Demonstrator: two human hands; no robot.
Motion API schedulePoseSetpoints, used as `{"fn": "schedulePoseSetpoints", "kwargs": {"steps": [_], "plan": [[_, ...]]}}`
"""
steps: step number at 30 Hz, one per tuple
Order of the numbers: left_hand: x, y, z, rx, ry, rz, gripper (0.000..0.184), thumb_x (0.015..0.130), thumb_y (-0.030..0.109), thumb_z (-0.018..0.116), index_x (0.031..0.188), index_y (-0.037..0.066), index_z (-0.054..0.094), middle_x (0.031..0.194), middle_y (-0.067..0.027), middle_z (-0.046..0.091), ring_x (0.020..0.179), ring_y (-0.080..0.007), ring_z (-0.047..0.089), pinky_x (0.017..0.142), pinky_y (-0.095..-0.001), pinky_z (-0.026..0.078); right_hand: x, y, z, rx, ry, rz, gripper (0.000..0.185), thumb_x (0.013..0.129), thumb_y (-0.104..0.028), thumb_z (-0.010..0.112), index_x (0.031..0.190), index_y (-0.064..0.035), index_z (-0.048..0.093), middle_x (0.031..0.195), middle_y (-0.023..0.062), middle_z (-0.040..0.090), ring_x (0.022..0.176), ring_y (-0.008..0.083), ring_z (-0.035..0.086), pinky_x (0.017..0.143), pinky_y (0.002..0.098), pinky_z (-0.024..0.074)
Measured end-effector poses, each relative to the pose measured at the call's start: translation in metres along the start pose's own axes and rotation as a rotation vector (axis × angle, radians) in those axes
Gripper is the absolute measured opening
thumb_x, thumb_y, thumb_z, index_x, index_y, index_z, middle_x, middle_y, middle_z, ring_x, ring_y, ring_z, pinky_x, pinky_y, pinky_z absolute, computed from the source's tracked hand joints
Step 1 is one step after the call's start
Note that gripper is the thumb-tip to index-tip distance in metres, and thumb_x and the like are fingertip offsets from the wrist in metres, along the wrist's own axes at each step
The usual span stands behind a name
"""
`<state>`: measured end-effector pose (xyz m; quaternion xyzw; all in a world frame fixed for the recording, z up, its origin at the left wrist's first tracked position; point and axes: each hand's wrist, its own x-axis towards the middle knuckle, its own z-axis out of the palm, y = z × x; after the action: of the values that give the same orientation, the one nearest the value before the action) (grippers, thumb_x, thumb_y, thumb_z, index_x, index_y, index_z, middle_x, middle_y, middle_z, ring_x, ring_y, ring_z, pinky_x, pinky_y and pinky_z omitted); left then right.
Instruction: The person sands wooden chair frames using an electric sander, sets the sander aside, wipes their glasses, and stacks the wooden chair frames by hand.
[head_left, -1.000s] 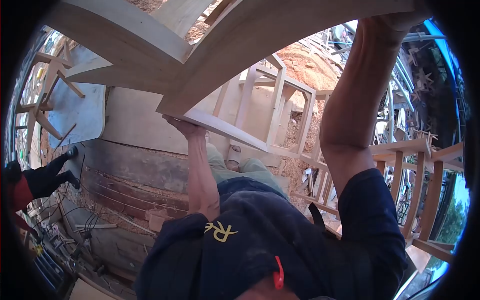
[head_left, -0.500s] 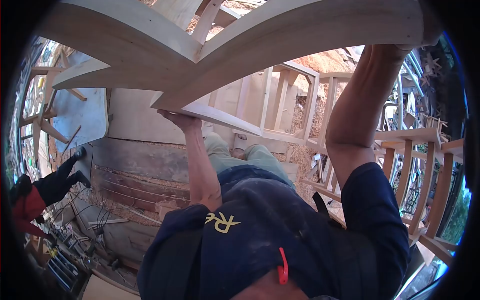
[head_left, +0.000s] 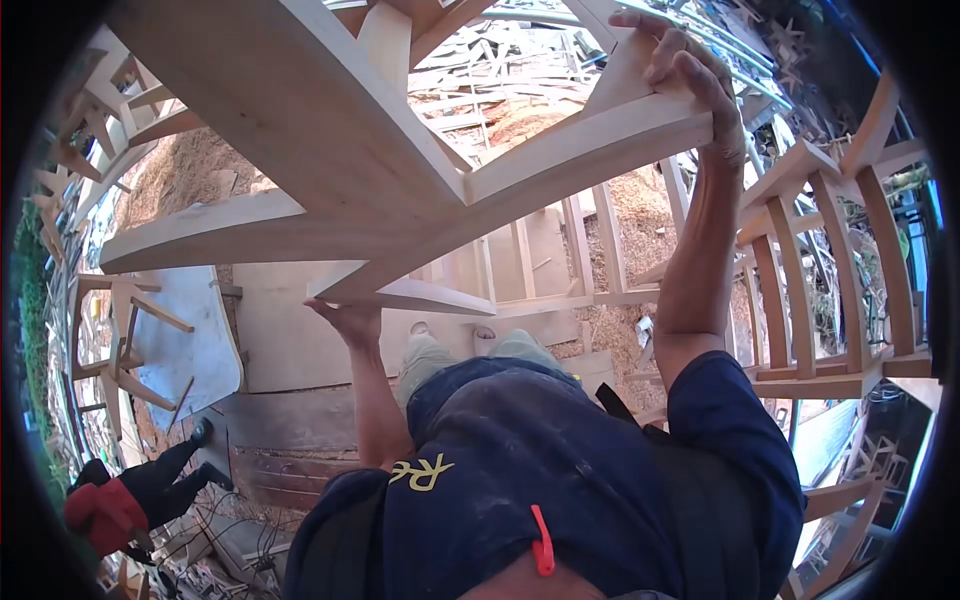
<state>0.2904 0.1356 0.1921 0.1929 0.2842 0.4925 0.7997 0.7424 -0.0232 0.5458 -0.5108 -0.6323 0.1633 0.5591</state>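
Note:
A pale wooden chair frame [head_left: 385, 225] with curved, crossing legs fills the upper part of the head view, tilted and raised off the ground. My left hand [head_left: 350, 318] grips the end of its lower leg from beneath; the frame partly covers those fingers. At the upper right, my right hand [head_left: 695, 85] holds the end of another curved leg, its fingers bent over the wood. The frame's upper part runs out of view at the top.
More slatted wooden frames [head_left: 850, 270] stand at the right, close to my right arm. A wooden stool-like frame [head_left: 125, 350] is beside a pale board [head_left: 190, 330] on the left. A person in red [head_left: 105, 515] is at lower left. Sawdust [head_left: 180, 190] and scraps cover the ground.
The chair frame has turned and tipped, so its crossing legs show more fully. My right hand has come inward, and its fingers now show. My left hand has shifted slightly left and down.

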Motion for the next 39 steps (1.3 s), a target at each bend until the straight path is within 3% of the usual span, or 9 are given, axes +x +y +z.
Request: {"fn": "schedulePoseSetpoints", "kwargs": {"steps": [2,8,9,17,25,28,30,33,39], "plan": [[0.000,-0.003,0.006,0.040,-0.094,0.013,0.107,0.082,0.096,0.042,0.153,0.016,0.046,0.149,-0.0035,0.049,0.139,-0.0260,0.044,0.115,-0.0513,0.034,-0.021,-0.007,-0.006,-0.008,0.168,0.181,0.045,0.093,-0.041,0.059,0.124,-0.0100,0.068,0.141,0.0095,0.060,0.126,0.0213,0.056,0.107,0.0334,0.0436],[-0.002,-0.012,0.029,0.118,-0.194,0.007,0.104,0.089,0.091,0.038,0.154,0.010,0.042,0.151,-0.0061,0.046,0.144,-0.0257,0.039,0.118,-0.0499,0.032,-0.072,-0.043,-0.039,-0.021,0.445,0.719,0.078,0.090,-0.052,0.067,0.150,-0.0037,0.052,0.144,0.0187,0.053,0.125,0.0292,0.060,0.099,0.0440,0.0538],[-0.006,-0.013,0.037,0.142,-0.192,0.019,0.103,0.090,0.090,0.037,0.154,0.010,0.042,0.151,-0.0064,0.046,0.144,-0.0260,0.040,0.118,-0.0500,0.033,-0.077,-0.043,-0.046,-0.097,0.483,0.700,0.064,0.094,-0.047,0.066,0.138,-0.0005,0.061,0.118,0.0142,0.068,0.096,0.0206,0.070,0.081,0.0341,0.0595],[-0.025,-0.032,0.065,0.195,-0.331,0.013,0.076,0.103,0.067,0.044,0.151,0.008,0.045,0.143,-0.0106,0.054,0.137,-0.0265,0.047,0.117,-0.0472,0.034,-0.141,-0.019,-0.090,-0.354,0.580,0.857,0.044,0.098,-0.039,0.065,0.118,-0.0004,0.073,0.092,0.0015,0.068,0.079,0.0115,0.062,0.071,0.0282,0.0473],[-0.060,-0.035,0.109,0.475,-0.444,-0.091,0.029,0.105,0.021,0.058,0.125,0.004,0.067,0.103,-0.0059,0.072,0.101,-0.0141,0.064,0.096,-0.0308,0.048,-0.283,0.041,-0.114,-0.521,0.783,0.771,0.029,0.100,-0.026,0.066,0.108,0.0007,0.075,0.093,0.0031,0.070,0.083,0.0126,0.066,0.073,0.0323,0.0541],[-0.084,-0.041,0.109,0.576,-0.434,-0.169,0.028,0.105,0.021,0.054,0.122,0.002,0.066,0.097,-0.0044,0.070,0.097,-0.0139,0.064,0.091,-0.0298,0.047,-0.351,0.076,-0.141,-0.727,0.717,0.600,0.032,0.098,-0.024,0.068,0.116,0.0014,0.074,0.102,0.0070,0.072,0.084,0.0139,0.065,0.079,0.0318,0.0534],[-0.054,-0.092,0.007,0.896,-0.344,-0.179,0.024,0.104,0.016,0.054,0.118,0.001,0.067,0.103,-0.0116,0.070,0.101,-0.0217,0.064,0.092,-0.0345,0.048,-0.365,0.082,-0.145,-0.641,0.739,0.667,0.032,0.098,-0.025,0.068,0.116,0.0014,0.074,0.103,0.0070,0.072,0.085,0.0138,0.065,0.080,0.0318,0.0536],[-0.062,-0.086,0.000,1.480,-0.666,0.365,0.022,0.101,0.010,0.056,0.119,0.002,0.066,0.113,-0.0223,0.067,0.111,-0.0351,0.062,0.097,-0.0437,0.047,-0.370,0.084,-0.145,-0.335,0.865,0.855,0.033,0.099,-0.025,0.068,0.117,0.0016,0.073,0.103,0.0070,0.072,0.086,0.0137,0.065,0.080,0.0317,0.0537],[-0.082,-0.078,0.025,1.286,-0.661,0.135,0.022,0.101,0.011,0.058,0.119,0.002,0.067,0.112,-0.0153,0.069,0.108,-0.0267,0.064,0.096,-0.0385,0.050,-0.385,0.104,-0.148,-0.173,0.945,0.871,0.034,0.100,-0.027,0.069,0.117,0.0018,0.073,0.104,0.0071,0.071,0.088,0.0134,0.066,0.080,0.0317,0.0541]]}}
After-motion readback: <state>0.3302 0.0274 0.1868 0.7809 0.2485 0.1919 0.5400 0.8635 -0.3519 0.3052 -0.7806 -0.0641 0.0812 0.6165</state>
